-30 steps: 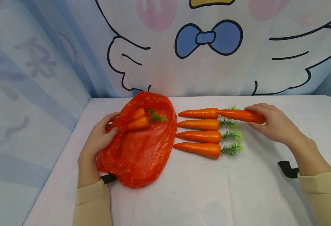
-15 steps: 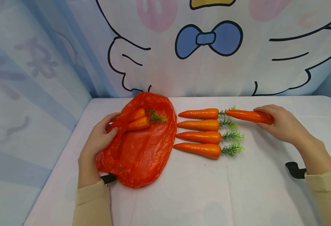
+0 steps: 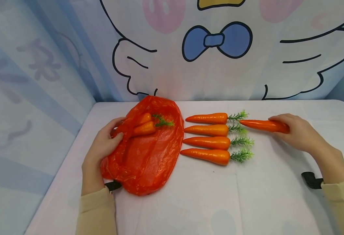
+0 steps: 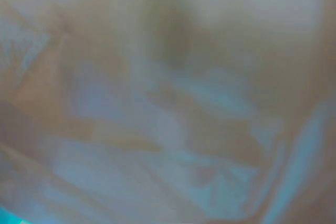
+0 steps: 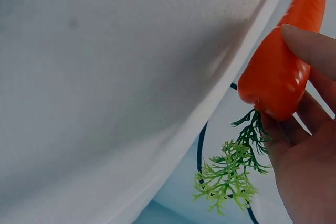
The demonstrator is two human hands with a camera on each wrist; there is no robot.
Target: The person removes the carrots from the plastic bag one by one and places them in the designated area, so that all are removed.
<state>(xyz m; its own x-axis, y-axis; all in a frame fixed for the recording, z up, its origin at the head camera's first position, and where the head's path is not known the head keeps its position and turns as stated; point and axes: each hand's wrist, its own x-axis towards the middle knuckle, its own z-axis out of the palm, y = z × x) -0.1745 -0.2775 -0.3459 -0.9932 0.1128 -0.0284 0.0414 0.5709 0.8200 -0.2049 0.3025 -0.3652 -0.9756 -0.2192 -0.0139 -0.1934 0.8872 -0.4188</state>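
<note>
My right hand point(image 3: 299, 132) grips a toy carrot point(image 3: 263, 125) near its thick end, tip pointing left, just right of the row's green tops. In the right wrist view, thumb and fingers hold that carrot point(image 5: 283, 66), and its green leaves point(image 5: 231, 174) hang below the palm. My left hand point(image 3: 105, 140) holds the left edge of a red plastic bag point(image 3: 148, 163), thumb on top and the other fingers partly hidden by the bag. Two carrots point(image 3: 143, 129) with green tops show inside the bag's mouth. The left wrist view is only a blur.
Several more carrots point(image 3: 207, 142) lie in a stacked row right of the bag, tips left, leaves right. All rest on a white-covered table point(image 3: 189, 205). A printed cloth point(image 3: 219, 75) hangs behind its far edge, and another point(image 3: 27, 107) stands at the left.
My right hand has moved right with the carrot, away from the row, and slightly nearer the front. The top carrot's leaves now show fully. My left hand and the bag stay put.
</note>
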